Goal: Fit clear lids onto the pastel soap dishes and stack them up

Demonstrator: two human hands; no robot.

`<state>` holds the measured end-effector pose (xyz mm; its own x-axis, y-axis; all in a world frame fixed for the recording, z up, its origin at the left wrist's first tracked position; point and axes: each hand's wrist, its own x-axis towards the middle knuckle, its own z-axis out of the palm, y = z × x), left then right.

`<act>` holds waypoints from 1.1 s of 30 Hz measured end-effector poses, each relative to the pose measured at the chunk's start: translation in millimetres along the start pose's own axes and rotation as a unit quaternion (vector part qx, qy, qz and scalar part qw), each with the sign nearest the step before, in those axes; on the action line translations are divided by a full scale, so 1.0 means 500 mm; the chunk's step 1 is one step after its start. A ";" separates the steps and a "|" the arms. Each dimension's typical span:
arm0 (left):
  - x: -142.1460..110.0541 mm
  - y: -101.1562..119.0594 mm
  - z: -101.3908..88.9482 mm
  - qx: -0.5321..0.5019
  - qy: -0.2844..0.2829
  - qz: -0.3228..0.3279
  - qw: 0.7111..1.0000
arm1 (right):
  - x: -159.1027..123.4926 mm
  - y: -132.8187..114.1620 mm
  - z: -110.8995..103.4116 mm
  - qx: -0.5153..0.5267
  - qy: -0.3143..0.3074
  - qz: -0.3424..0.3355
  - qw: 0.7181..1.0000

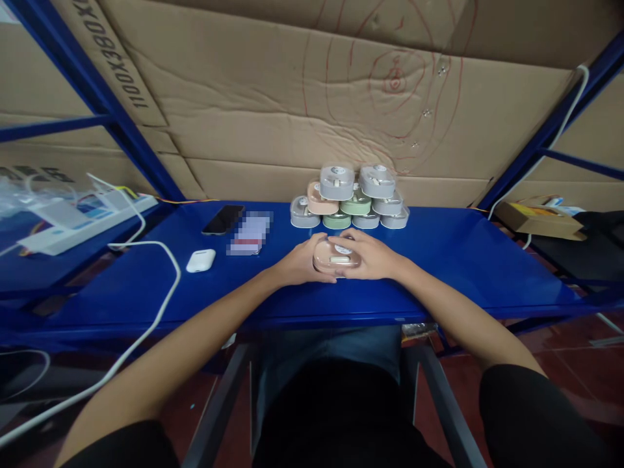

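Observation:
Between my two hands is a pinkish plastic box (336, 262) with a clear lid, a pale latch and a round white sticker. My left hand (305, 262) wraps its left side. Around the right side and top edge curl the fingers of my right hand (371, 255). The box is at the front middle of the blue table (439, 260); whether it touches the surface I cannot tell. Just behind it rises a stack of similar lidded boxes, among them a grey box (336, 183), a green box (355, 203) and a peach box (319, 203).
Left on the table lie a dark phone (223, 220), a second phone with a blurred screen (250, 234) and a white earbud case (201, 260). A white cable (170, 286) crosses the left side near a power strip (92, 224). Cardboard (244, 97) backs the table. An open carton (541, 221) stands right.

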<state>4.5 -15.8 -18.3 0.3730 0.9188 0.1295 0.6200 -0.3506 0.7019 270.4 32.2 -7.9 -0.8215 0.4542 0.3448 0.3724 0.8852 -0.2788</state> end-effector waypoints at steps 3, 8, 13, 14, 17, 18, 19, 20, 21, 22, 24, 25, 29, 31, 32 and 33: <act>0.003 -0.002 0.000 0.001 0.001 0.011 1.000 | 0.002 0.000 0.005 -0.029 -0.006 0.005 1.000; 0.003 -0.001 -0.003 -0.008 0.001 0.018 1.000 | 0.002 0.002 0.011 -0.061 -0.006 -0.004 0.998; 0.003 0.001 -0.005 0.002 -0.001 0.009 1.000 | 0.003 0.007 0.017 -0.066 0.006 -0.012 0.998; 0.003 0.001 -0.004 0.004 -0.001 0.008 1.000 | 0.004 0.009 0.019 -0.058 0.007 -0.012 0.998; 0.003 -0.002 -0.003 0.009 0.000 0.017 1.000 | 0.003 0.017 0.026 -0.040 0.008 -0.010 0.999; 0.003 -0.004 -0.003 0.013 0.001 0.022 1.000 | 0.000 0.019 0.028 -0.039 0.011 -0.006 0.999; 0.002 -0.005 -0.003 0.019 0.002 0.027 0.999 | -0.006 0.019 0.028 -0.041 0.013 0.000 0.999; 0.001 -0.006 -0.003 0.026 0.001 0.030 0.999 | -0.014 0.018 0.026 -0.045 0.017 0.006 0.999; 0.000 -0.006 -0.004 0.034 -0.001 0.032 0.999 | -0.027 0.017 0.022 -0.050 0.020 0.011 0.998; -0.002 -0.005 -0.005 0.041 -0.005 0.033 0.999 | -0.045 0.015 0.015 -0.055 0.024 0.015 0.998; -0.006 -0.002 -0.008 0.051 -0.018 0.031 0.998 | -0.094 0.013 -0.007 -0.068 0.031 0.031 0.997; -0.008 0.000 -0.009 0.056 -0.025 0.028 0.998 | -0.125 0.016 -0.022 -0.076 0.035 0.045 0.995; -0.011 0.009 -0.015 0.071 -0.050 0.003 0.996 | -0.274 0.066 -0.098 -0.137 0.058 0.156 0.977; -0.011 0.011 -0.016 0.078 -0.052 -0.001 0.996 | -0.346 0.120 -0.139 -0.191 0.081 0.244 0.947; -0.010 0.011 -0.016 0.082 -0.051 -0.001 0.995 | -0.375 0.152 -0.159 -0.220 0.092 0.285 0.928; -0.010 0.011 -0.016 0.086 -0.050 0.002 0.995 | -0.399 0.186 -0.177 -0.241 0.094 0.318 0.912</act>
<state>0.6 -20.7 -9.6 0.4370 0.8978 0.0550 0.7238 -0.3873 0.5710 507.2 33.0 -23.2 -0.3008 0.8607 0.4107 0.9319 0.3569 -0.0654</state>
